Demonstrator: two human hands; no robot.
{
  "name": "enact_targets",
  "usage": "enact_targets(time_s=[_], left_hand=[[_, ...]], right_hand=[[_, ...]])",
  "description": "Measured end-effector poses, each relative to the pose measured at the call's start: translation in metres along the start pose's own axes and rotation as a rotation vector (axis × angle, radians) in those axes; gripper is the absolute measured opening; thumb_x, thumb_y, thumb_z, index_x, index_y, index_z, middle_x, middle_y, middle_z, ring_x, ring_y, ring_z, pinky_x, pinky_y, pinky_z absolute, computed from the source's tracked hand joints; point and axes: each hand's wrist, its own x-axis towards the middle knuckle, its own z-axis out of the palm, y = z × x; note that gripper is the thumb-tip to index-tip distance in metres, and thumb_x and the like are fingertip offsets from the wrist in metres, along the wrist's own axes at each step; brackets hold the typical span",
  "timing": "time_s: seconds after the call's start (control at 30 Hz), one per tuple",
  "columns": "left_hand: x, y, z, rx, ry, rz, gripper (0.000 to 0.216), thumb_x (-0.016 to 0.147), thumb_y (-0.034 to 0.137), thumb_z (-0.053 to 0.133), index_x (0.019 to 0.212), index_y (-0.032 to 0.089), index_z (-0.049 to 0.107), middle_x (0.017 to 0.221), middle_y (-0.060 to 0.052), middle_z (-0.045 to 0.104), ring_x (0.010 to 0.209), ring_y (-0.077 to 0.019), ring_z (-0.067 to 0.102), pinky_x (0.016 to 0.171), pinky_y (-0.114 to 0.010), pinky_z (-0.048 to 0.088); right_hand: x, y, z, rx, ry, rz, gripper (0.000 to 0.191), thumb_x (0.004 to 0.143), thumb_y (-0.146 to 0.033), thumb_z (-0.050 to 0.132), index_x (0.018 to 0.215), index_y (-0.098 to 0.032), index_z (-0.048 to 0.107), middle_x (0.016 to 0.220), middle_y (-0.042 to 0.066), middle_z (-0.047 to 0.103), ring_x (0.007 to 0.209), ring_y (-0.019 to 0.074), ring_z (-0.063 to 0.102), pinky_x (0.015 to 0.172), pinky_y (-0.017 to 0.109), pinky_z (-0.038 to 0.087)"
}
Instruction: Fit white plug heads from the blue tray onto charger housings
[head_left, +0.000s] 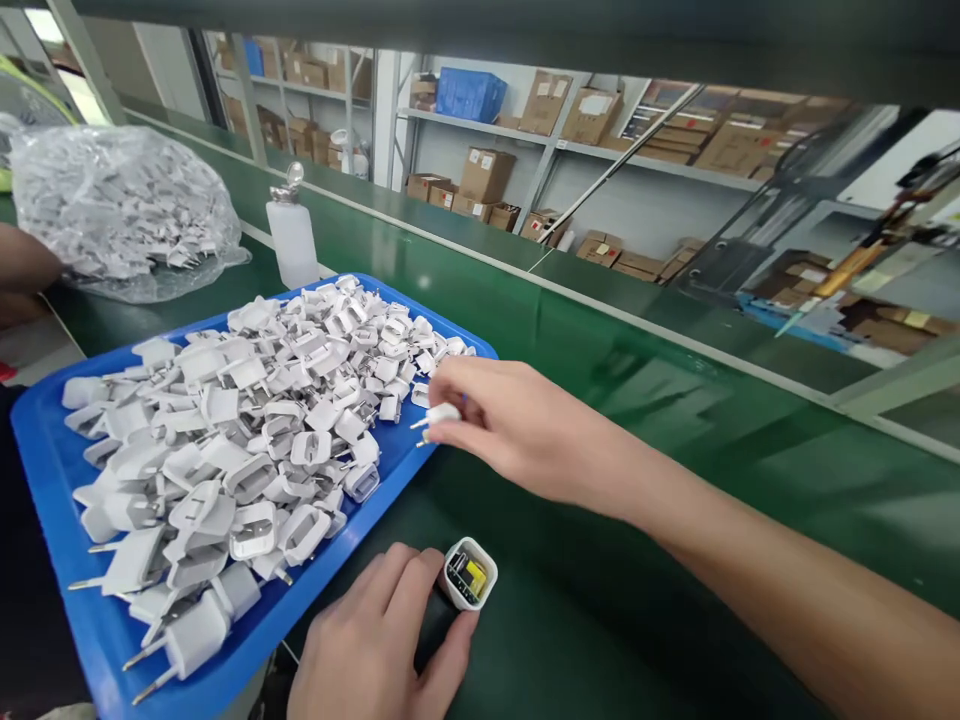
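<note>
plug piece point(444, 412), white, two-pinned, one: pinched between the thumb and bent fingers of the right hand point(506, 425), gap closed to its body, pins leftward by the near-right edge of the blue tray point(397, 450) of similar pieces point(251, 373); best carried by its body, pins untouched. housing point(492, 577), white, one: open end up at or just above the tabletop point(570, 600), thumb and index finger of the left hand point(379, 635) closed on its sides; best gripped lightly and level, fingertips off the circuit board point(458, 573). pose: right forearm point(720, 525) in from the right, palm mostly down; left hand low, back upward.
</note>
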Motion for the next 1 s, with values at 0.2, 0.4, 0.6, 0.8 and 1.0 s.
enact_targets(time_s=[0.2,0.4,0.6,0.8,1.0], left_hand=[[0.014,0.008,-0.005,0.126,-0.100,-0.013,0.051,0.086,0.038,0.066,0.131,0.025,0.049,0.104,-0.001,0.067,0.077,-0.0199,0.073,0.047,-0.027,0.047],[0.023,0.005,-0.009,-0.013,-0.278,-0.054,0.026,0.096,0.034,0.059,0.121,0.033,0.057,0.101,0.005,0.066,0.065,-0.0119,0.070,0.046,-0.022,0.045],[0.015,-0.006,0.000,-0.074,-0.166,-0.019,0.023,0.087,0.031,0.070,0.104,0.030,0.054,0.081,0.009,0.062,0.062,-0.0119,0.068,0.044,-0.021,0.045],[0.019,-0.007,-0.001,-0.171,-0.146,-0.005,0.016,0.099,0.040,0.059,0.093,0.028,0.050,0.074,0.008,0.059,0.060,-0.0123,0.066,0.045,-0.021,0.045],[0.020,-0.002,-0.004,-0.182,-0.149,-0.048,0.021,0.102,0.042,0.053,0.087,0.027,0.050,0.073,0.006,0.058,0.061,-0.0119,0.065,0.042,-0.020,0.041]], right_hand=[[-0.069,-0.013,-0.004,0.477,-0.081,0.153,0.011,0.105,-0.030,0.056,0.108,-0.030,0.067,0.102,-0.002,0.066,0.084,0.0107,0.065,0.071,0.021,0.051],[-0.102,-0.016,0.016,0.593,0.093,0.358,0.007,0.098,-0.030,0.067,0.104,-0.031,0.064,0.100,-0.003,0.070,0.092,0.0140,0.071,0.078,0.019,0.059],[-0.110,-0.015,0.055,0.387,0.188,0.197,0.006,0.097,-0.023,0.067,0.101,-0.028,0.065,0.106,0.003,0.065,0.090,0.0152,0.067,0.078,0.023,0.059],[-0.099,-0.009,0.066,0.210,0.173,0.064,0.009,0.102,-0.018,0.057,0.103,-0.023,0.063,0.094,0.005,0.062,0.081,0.0166,0.060,0.071,0.027,0.056],[-0.103,-0.010,0.060,0.136,0.098,0.068,0.009,0.101,-0.016,0.056,0.105,-0.022,0.063,0.096,0.007,0.062,0.081,0.0185,0.058,0.068,0.030,0.054]])
